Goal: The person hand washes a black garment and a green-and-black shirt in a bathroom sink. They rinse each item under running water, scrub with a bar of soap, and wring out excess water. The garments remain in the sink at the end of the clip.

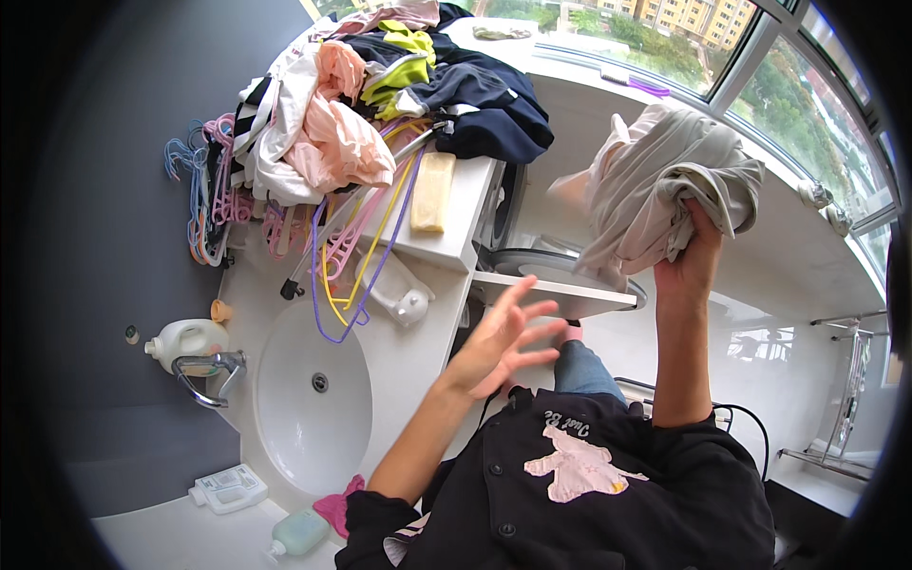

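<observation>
Bunched grey-beige clothing [662,185] hangs from my right hand [695,253], raised at the right near the window. Its left edge is blurred and pinkish. My left hand [506,342] holds nothing; its fingers are spread, pointing right, close to an opened white cabinet door [563,292]. Behind that door is a round dark-rimmed appliance door [598,267], partly covered. A big pile of clothes, with a peach garment [338,146] and a navy garment [491,92], is heaped over the counter's far end.
A white oval sink [313,427] with a chrome faucet [214,374] lies left of me. Purple and yellow hangers [349,313] jut over its rim. Pale-yellow bar [432,192], detergent jug [185,342] and green bottle [299,533] stand around. A purple-handled brush [645,87] rests on the windowsill.
</observation>
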{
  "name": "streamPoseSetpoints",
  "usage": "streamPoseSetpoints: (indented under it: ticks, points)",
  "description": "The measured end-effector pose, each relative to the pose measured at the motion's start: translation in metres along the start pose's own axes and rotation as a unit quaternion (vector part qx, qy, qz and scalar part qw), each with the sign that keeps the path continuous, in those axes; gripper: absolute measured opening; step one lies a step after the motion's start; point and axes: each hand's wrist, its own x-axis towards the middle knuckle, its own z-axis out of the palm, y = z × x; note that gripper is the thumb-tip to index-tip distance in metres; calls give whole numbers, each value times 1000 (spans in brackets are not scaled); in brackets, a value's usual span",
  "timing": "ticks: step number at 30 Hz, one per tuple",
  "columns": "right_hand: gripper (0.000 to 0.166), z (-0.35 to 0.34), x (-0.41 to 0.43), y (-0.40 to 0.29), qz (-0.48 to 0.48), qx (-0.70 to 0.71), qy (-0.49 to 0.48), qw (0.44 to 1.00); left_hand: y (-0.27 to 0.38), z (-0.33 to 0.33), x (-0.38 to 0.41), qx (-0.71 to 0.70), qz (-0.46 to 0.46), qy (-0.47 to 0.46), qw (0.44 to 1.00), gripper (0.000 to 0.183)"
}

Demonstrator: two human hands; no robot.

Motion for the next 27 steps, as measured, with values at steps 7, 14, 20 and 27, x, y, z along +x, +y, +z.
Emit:
streamPoseSetpoints:
  ticks: [7,14,20,27]
  points:
    - [48,-47,-50,38,392,-82,-21,916,-55,-45,98,-124,112,-5,986,69]
    - [110,-155,36,40,320,-343,-200,860,-64,-29,181,139,-127,112,976,57]
    - [68,-230,45,75,405,-52,74,910,-104,-21,274,37,-286,145,946,53]
    - [40,-421,91,71,271,64,298,913,-152,-18,325,-85,-71,273,956,49]
